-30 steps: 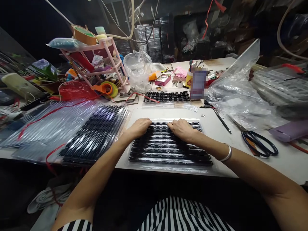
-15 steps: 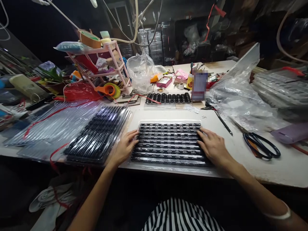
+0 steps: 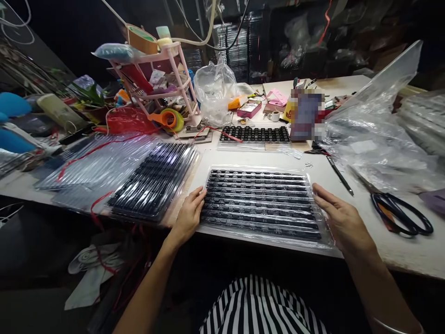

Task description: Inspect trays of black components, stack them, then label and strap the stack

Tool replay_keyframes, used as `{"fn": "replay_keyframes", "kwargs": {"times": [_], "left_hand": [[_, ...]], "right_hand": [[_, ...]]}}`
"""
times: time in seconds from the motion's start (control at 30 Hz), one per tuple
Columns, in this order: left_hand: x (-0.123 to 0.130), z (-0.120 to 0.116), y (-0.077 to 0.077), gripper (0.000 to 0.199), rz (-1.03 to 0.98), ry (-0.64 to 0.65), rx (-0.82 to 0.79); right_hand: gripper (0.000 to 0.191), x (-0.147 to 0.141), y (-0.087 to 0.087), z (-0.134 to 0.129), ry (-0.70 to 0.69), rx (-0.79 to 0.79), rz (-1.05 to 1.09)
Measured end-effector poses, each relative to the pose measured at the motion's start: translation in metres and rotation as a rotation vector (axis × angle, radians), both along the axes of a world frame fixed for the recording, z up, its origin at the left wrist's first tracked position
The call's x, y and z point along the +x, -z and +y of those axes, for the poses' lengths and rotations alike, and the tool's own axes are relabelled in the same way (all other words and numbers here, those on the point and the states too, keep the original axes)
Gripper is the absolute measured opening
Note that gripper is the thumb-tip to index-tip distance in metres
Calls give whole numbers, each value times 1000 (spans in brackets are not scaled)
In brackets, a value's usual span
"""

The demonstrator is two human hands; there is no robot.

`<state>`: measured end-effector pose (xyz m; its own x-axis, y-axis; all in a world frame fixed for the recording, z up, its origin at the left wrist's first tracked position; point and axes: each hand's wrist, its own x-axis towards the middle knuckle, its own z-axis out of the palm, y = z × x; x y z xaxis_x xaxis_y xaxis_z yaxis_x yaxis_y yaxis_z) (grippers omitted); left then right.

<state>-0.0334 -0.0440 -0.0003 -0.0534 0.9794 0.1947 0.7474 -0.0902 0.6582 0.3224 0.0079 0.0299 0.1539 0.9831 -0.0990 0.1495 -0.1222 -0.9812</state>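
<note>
A clear plastic tray (image 3: 260,202) with rows of black parts lies at the table's front edge, its right side slightly tilted. My left hand (image 3: 190,211) grips its left edge, fingers closed together. On the right edge, my right hand (image 3: 342,220) has its fingers wrapped round the rim, the thumb side uppermost. To the left rests a stack of similar filled trays (image 3: 153,181). Behind the tray in my hands sits a smaller set of black parts (image 3: 255,134).
Large scissors (image 3: 399,213) and a black pen (image 3: 340,176) lie at the right, beside crumpled clear plastic (image 3: 375,144). Empty clear trays (image 3: 100,167) are at the far left. A pink rack (image 3: 181,83) holds tape and small items behind.
The view has turned, so the scene sits differently. My right hand has moved from the top of the tray to its right edge; the left hand stays at the left edge.
</note>
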Motion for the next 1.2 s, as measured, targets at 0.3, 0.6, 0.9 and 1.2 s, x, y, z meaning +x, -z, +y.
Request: {"fn": "replay_keyframes", "kwargs": {"times": [0.3,0.6,0.9,1.2], "left_hand": [[-9,-3,-29,47,-707,-262,-81],[-13,-5,-105,53,-963,26,-151],[-15,20,-116,41,-1012,132,13],[-10,27,-126,30,-1010,68,160]], "right_hand": [[49,-7,-40,0,-239,75,361],[32,-20,-82,41,-228,424,523],[28,-19,-112,51,-279,494,334],[49,4,-113,45,-591,269,269]]}}
